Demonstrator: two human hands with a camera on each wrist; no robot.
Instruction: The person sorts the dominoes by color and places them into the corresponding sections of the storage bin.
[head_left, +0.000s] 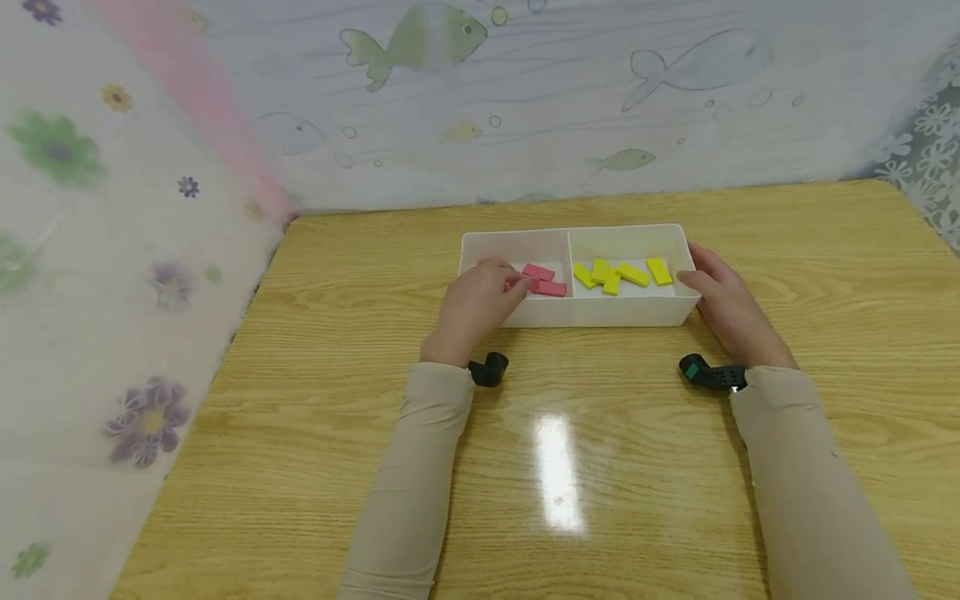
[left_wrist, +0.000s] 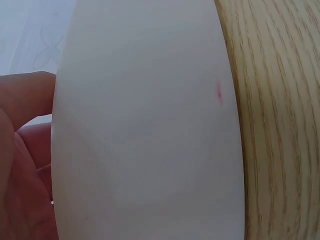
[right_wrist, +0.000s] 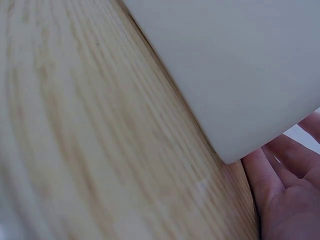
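Observation:
A white two-compartment box (head_left: 600, 312) sits on the table. Pink blocks (head_left: 551, 288), small and flat, lie in its left compartment; several flat yellow blocks (head_left: 633, 275) are scattered in the right one. My left hand (head_left: 476, 300) reaches over the front wall into the left compartment, its thumb and fingers pinching at a pink block that they partly cover. At the right end wall, my right hand (head_left: 731, 308) holds the box, thumb over the rim and fingers outside. Both wrist views show mostly the box's outer wall, which hides the left fingertips.
The box stands toward the back of the wood-grain table (head_left: 337, 400). Behind the table hangs a fabric (head_left: 540, 125) printed with fish, and a flowered covering (head_left: 75, 292) runs along the left side. Light reflects off the tabletop in front of the box.

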